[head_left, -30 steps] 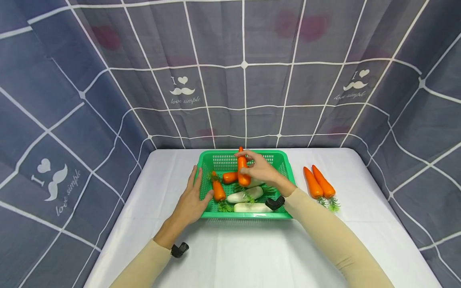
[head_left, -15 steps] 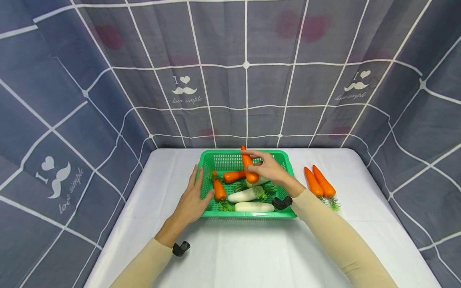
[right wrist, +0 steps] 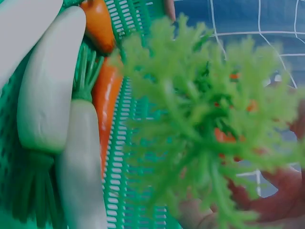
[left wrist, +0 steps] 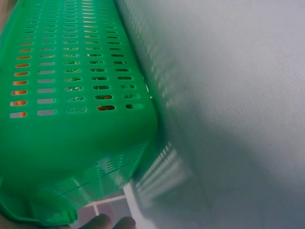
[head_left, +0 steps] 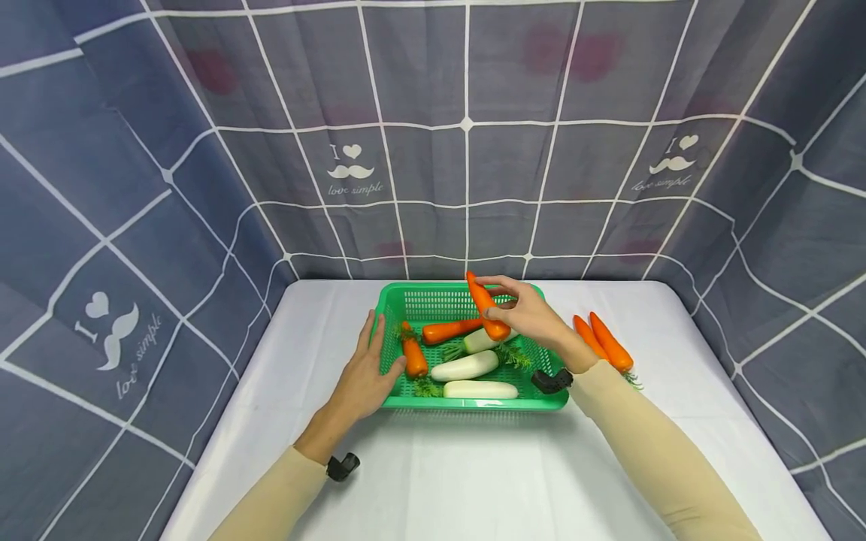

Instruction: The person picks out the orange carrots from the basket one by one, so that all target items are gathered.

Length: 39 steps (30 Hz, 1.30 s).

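- Where the green basket [head_left: 467, 404] stands, my left hand [head_left: 365, 377] lies along its left rim, fingers straight.
- Over it, my right hand [head_left: 533, 314] pinches an orange carrot [head_left: 485, 306] between thumb and fingers, thick end nearer me.
- Leafy greens [right wrist: 205, 119] fan toward my right wrist.

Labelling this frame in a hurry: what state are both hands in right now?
Left hand: open, fingers extended, at the left end of the green basket.
Right hand: closed, holding a carrot over the basket.
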Tool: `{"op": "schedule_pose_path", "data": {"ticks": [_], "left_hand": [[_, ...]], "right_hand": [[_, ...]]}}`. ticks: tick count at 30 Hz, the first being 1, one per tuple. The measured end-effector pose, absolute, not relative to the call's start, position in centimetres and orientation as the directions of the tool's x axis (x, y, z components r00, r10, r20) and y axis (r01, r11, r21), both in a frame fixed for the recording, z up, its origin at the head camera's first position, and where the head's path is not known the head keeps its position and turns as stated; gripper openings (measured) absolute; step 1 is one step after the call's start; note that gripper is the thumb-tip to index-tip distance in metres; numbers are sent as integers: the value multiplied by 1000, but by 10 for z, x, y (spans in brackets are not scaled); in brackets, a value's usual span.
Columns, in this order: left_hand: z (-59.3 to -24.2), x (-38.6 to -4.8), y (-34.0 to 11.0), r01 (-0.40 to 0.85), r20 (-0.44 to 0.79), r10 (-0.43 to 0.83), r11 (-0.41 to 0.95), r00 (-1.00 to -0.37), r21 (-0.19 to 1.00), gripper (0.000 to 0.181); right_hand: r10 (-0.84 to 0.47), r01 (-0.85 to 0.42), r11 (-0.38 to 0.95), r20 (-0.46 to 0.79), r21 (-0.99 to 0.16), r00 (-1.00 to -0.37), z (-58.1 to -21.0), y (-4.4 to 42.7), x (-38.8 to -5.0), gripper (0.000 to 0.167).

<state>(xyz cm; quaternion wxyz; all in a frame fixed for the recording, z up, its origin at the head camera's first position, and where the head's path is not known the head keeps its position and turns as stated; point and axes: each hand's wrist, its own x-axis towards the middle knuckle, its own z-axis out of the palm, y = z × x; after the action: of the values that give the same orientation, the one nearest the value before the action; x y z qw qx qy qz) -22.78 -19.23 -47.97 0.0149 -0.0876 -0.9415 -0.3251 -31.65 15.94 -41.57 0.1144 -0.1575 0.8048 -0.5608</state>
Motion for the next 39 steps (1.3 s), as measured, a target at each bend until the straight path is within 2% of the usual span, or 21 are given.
{"op": "schedule_pose_path", "data": {"ticks": [23, 39], "left_hand": [[-481, -231, -192, 173, 85, 154, 770, -984, 615, 97], [-482, -230, -193, 177, 95, 150, 768, -984, 616, 96]], "right_hand": [[-254, -95, 445, -23, -890, -967, -402, 246, -307, 64], [-134, -44, 559, -37, -828, -990, -423, 318, -302, 66]]}}
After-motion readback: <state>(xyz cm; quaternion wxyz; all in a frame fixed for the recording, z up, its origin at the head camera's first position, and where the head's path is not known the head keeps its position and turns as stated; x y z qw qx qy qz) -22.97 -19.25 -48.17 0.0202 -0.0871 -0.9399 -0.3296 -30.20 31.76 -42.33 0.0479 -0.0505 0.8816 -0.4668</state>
